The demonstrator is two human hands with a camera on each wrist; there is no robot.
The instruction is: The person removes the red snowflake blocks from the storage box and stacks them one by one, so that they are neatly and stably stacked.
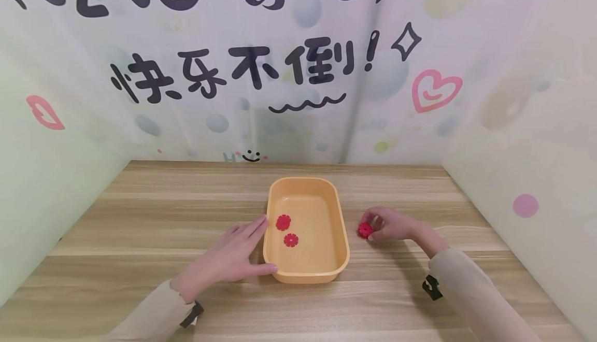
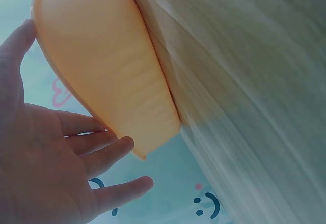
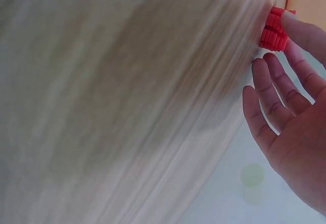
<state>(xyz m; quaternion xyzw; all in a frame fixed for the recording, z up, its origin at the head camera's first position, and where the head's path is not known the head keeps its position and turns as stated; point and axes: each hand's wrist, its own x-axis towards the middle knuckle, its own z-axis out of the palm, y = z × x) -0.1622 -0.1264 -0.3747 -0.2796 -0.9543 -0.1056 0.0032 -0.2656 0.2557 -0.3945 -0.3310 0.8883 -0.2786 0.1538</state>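
A yellow-orange plastic bin (image 1: 343, 228) stands on the wooden table, with two red notched discs lying inside: one red disc (image 1: 283, 222) farther back and another red disc (image 1: 291, 240) nearer. My left hand (image 1: 233, 256) rests along the bin's left side, fingers straight, thumb at the near-left rim. The left wrist view shows its fingertips against the outer wall (image 2: 112, 71). To the right of the bin, my right hand (image 1: 394, 224) pinches a small stack of red notched discs (image 3: 275, 29) between thumb and index finger, low at the tabletop. Its other fingers are spread loosely.
The wood-grain table (image 1: 186, 191) ends at a printed curtain (image 1: 298, 134) behind the bin. Pale side walls (image 1: 513, 166) bound it left and right. A black strap (image 1: 432, 287) shows at the right wrist.
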